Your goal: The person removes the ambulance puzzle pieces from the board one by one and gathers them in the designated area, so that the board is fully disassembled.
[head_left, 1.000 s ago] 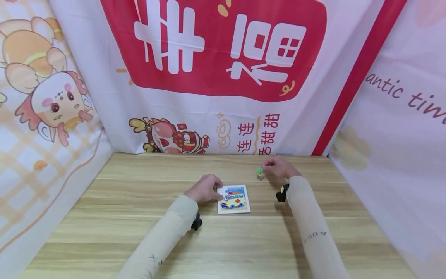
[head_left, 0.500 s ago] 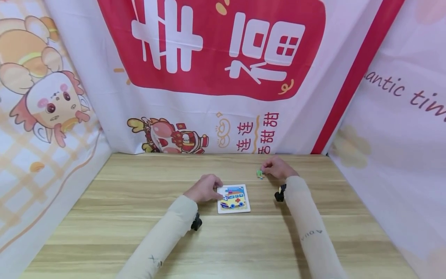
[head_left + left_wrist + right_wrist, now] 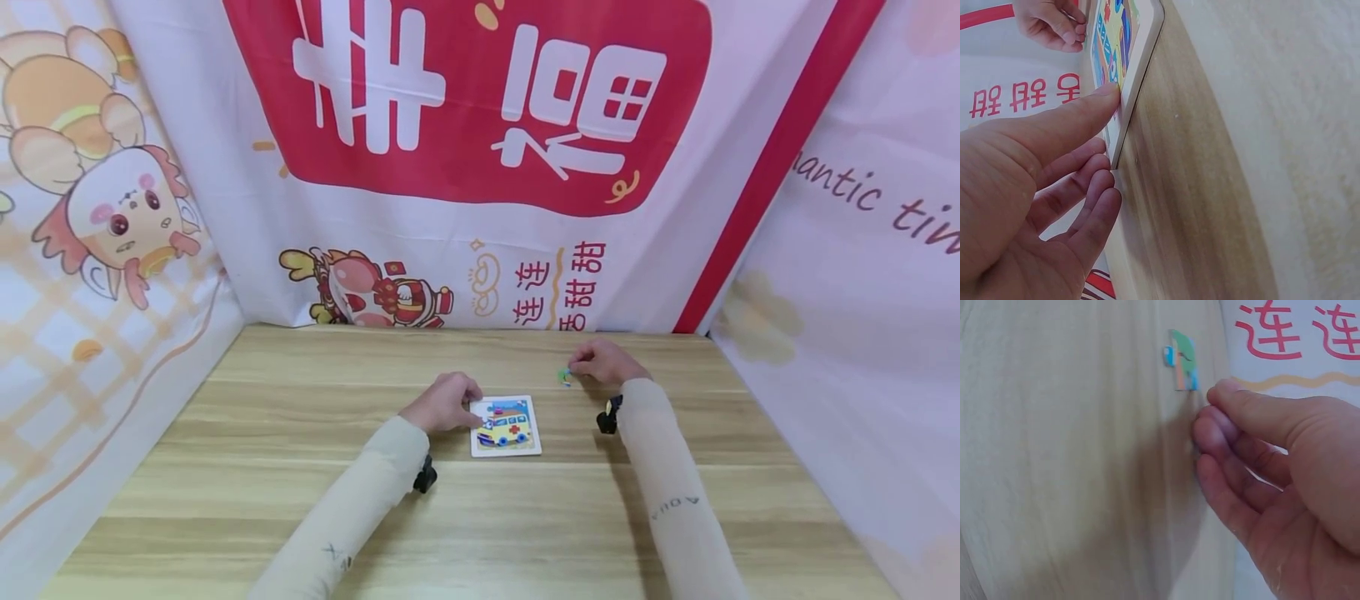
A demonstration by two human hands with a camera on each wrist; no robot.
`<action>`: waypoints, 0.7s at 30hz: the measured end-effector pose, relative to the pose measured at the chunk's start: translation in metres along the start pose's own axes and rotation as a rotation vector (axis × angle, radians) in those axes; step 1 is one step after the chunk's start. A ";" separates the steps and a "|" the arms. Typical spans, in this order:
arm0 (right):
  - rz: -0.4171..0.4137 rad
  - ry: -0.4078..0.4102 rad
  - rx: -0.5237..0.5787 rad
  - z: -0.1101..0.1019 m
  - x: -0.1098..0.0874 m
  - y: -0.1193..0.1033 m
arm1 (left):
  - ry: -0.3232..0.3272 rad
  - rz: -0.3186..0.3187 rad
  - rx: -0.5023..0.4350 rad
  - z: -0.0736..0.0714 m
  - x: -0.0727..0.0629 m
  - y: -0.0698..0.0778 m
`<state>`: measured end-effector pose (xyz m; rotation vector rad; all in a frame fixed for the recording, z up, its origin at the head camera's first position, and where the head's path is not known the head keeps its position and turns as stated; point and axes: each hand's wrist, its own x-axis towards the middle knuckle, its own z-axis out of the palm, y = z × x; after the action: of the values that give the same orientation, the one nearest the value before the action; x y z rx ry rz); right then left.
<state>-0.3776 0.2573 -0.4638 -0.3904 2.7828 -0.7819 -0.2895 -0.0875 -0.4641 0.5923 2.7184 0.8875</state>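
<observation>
Left wrist view: left grip [image 3: 1010,169] closed on puzzle board [image 3: 1138,62], thumb atop, fingers bent.

福 [image 3: 596,125], 连连 [image 3: 531,292], 甜甜 [image 3: 587,275] on backdrop [image 3: 480,167]

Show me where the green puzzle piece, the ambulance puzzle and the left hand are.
Green puzzle piece [image 3: 1184,357]: right wrist view, on its green printed face.
Ambulance puzzle [image 3: 1145,42]: left wrist view, on its pale rim.
Left hand [image 3: 444,402]: head view, on the back of the hand.

Wood-grain table [image 3: 525,525], printed walls [image 3: 480,179], seemingly cloth
</observation>
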 end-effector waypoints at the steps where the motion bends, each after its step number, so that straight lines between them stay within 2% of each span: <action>1: 0.008 -0.002 -0.009 -0.002 -0.002 -0.002 | 0.002 0.003 0.003 0.000 0.000 0.000; 7: 0.011 -0.042 -0.074 -0.012 -0.013 -0.024 | 0.004 0.008 0.007 -0.001 0.001 0.000; 13: -0.171 -0.107 -0.185 -0.002 -0.019 -0.061 | 0.005 0.026 0.014 0.000 0.001 0.001; 16: -0.254 -0.150 -0.183 0.011 -0.019 -0.079 | 0.003 0.026 0.024 0.000 0.001 0.000; 21: -0.339 -0.206 -0.181 0.031 -0.018 -0.104 | 0.003 0.016 0.022 0.001 0.001 -0.001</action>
<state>-0.3315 0.1628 -0.4319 -0.9379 2.6309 -0.5183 -0.2902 -0.0874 -0.4652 0.6180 2.7334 0.8645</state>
